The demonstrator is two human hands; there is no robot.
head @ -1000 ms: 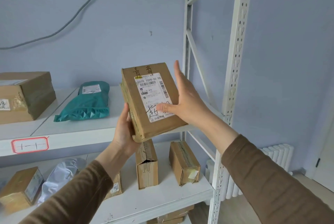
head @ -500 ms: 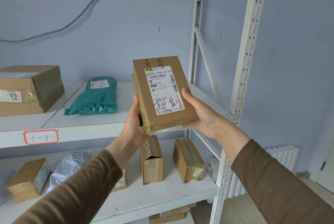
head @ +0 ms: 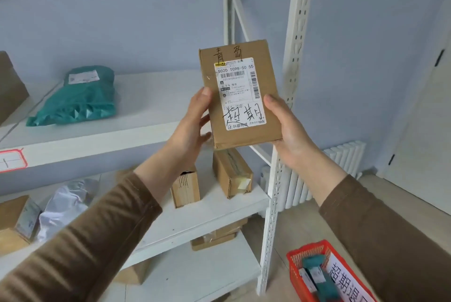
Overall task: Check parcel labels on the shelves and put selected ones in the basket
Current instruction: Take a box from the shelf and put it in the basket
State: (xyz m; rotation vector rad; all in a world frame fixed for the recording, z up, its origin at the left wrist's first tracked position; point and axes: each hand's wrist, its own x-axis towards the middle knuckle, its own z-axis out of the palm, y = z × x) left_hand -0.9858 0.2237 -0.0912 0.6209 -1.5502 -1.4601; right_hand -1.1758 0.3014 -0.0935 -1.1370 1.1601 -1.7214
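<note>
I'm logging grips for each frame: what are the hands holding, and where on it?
A cardboard parcel, held upright by its lower side edges: the left hand on its left edge, the right hand on its right edge and bottom corner.

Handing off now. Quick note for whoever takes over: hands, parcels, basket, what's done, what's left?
Left hand: grip on the left edge of the cardboard parcel.
Right hand: grip on its right edge and lower corner.
The parcel is held upright in front of the shelves, label facing the camera, with handwriting on it.
Red basket sits on the floor at lower right and already holds a few packets.
Left: decide on this parcel, then check the green bag and the boxes on the lower shelves.
</note>
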